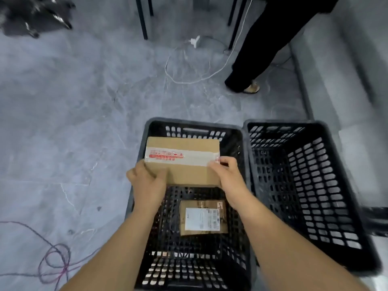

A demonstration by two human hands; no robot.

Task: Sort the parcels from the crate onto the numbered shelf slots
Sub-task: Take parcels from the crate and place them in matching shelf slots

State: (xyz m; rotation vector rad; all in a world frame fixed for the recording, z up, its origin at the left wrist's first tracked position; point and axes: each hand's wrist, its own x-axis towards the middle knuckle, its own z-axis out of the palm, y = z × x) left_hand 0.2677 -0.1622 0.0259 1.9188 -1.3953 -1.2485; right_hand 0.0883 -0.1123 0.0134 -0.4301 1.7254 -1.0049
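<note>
Two parcels. The small labelled parcel (202,217) lies flat on the floor of one black crate (184,267), nearer than the fingers. The left hand (144,181) and right hand (226,175) each grip an end of the taped carton (182,152). A second crate (304,185) stands right of the right fingers. Beyond are one trouser leg (262,43) and one white cable (189,81).

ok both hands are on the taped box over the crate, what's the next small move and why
Probably lift the taped box straight up, clear of the crate rim. The left hand and right hand grip its near corners, so the hold looks ready, and the box is over the crate's far half, close to its walls. The smaller labelled parcel lies on the crate floor, for later.
</note>
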